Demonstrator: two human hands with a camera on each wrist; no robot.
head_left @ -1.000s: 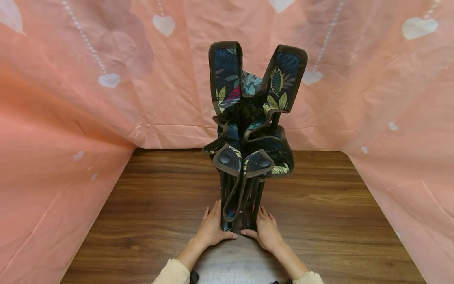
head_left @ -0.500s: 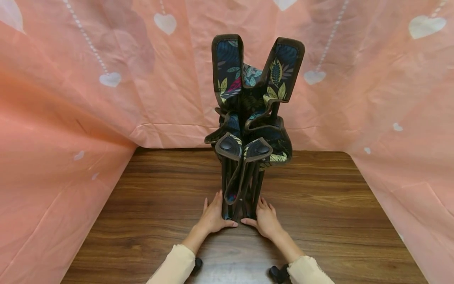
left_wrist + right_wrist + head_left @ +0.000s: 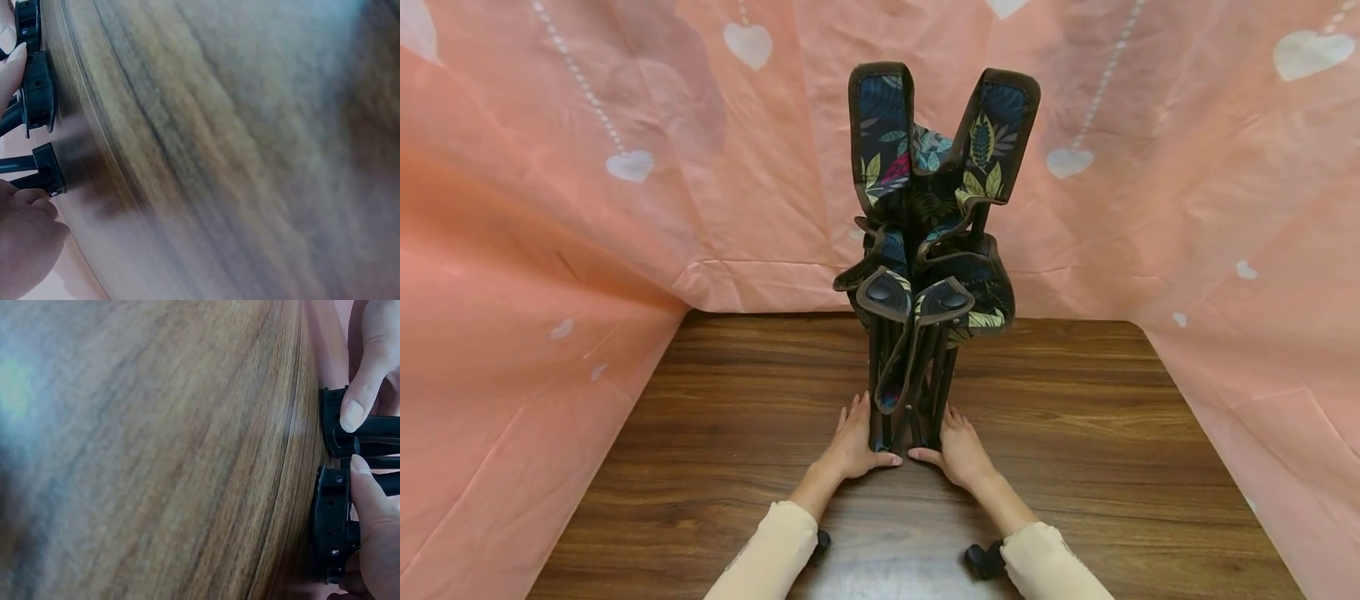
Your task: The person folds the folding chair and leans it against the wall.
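Folded chair (image 3: pixel 925 275) stands upright on the wood table (image 3: pixel 715 433), w/ left hand (image 3: pixel 853 446) & right hand (image 3: pixel 958 450) cupped round its black feet (image 3: pixel 331 506), fingers curled on the legs so it won't tip.

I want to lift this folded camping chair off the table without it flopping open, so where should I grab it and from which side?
Probably the bundled black legs just above the feet, where the left hand and right hand already hold the folded chair. Come in from both sides and squeeze inward: the chair stands upright, and its loose leafy fabric up top offers nothing firm.
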